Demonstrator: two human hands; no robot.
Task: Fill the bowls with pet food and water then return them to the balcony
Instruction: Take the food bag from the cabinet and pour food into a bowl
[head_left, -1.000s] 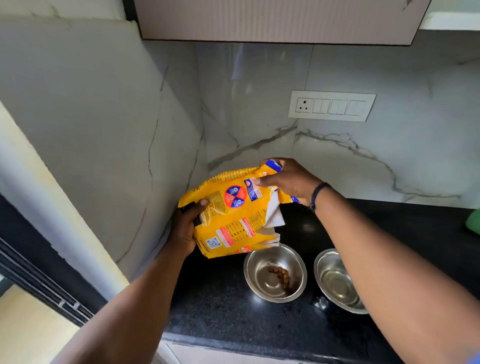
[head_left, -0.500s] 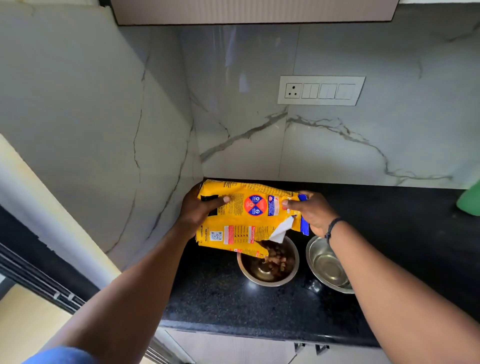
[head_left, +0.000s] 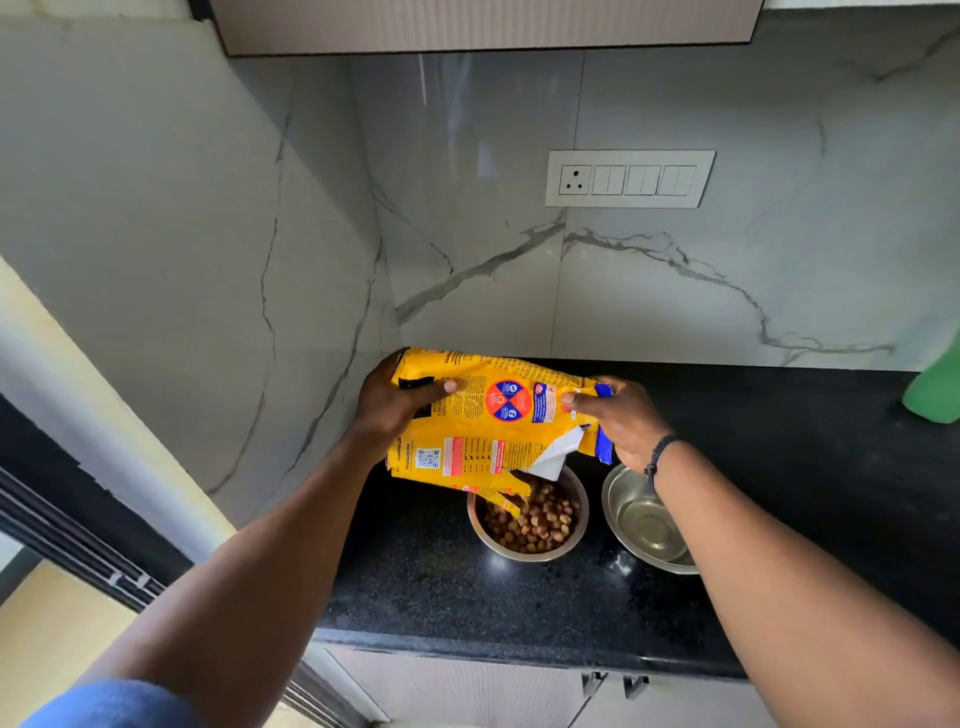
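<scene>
A yellow pet food bag (head_left: 483, 426) is tipped on its side above the black counter, its torn mouth pointing down over the left steel bowl (head_left: 527, 522). That bowl holds a heap of brown kibble. My left hand (head_left: 395, 405) grips the bag's closed end, thumb across the front. My right hand (head_left: 618, 421) pinches the bag near its open end. A second steel bowl (head_left: 644, 525) stands just right of the first, with no food in it, and my right forearm hides part of its rim.
The black granite counter (head_left: 467, 597) ends in a corner of marble walls at the left and back. A switch panel (head_left: 628, 179) is on the back wall. A green object (head_left: 935, 389) sits at the far right. Cabinets hang overhead.
The bag has been lowered and tipped over the left bowl, and kibble has poured in: from a few pieces to a heap. Both hands kept hold of the bag.
</scene>
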